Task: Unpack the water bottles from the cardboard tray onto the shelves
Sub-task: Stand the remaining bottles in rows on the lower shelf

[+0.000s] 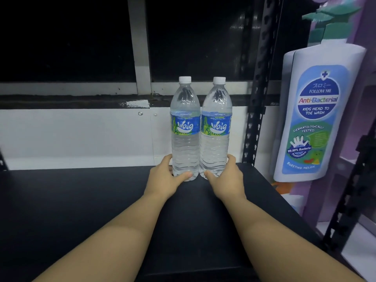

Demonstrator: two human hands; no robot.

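Left grip: the left hand [162, 176] wraps the base of the left bottle [185, 129], thumb across the front, fingers curling round the far side; it holds that bottle.
Right grip: the right hand [226, 176] clasps the base of the right bottle [216, 129] the same way, mirrored.
Why held low: gripping at the bottom seems to let each hand steady and slide a tall, full bottle without tipping it.
Bottle position: both stand upright on the black shelf [81, 200], towards its back right part, sides touching or very nearly so.
Why paired: set side by side with labels facing forward, probably to start a neat row.
Task stage: by my reading, these two are being set down or nudged into line; the cardboard tray is out of view.
Bottle labels: blue and green bands reading "Waig" in white; the smaller print above is too blurred to read with confidence.
Caps: white, screwed on.
Right of shelf: a large bottle-shaped display [317, 119], white with a teal pump top.
Display text: "FOLLOW ME", "Anti-Bacterial", "KIDS HEAD TO TOE WASH", "DERMATOLOGICALLY TESTED", "99.99% Bacteria Protection", "BURSTING MELON".
Behind: a dark window [61, 37] with a pale frame above a white wall.
Shelf upright: a black perforated post [258, 98] stands between the bottles and the display.
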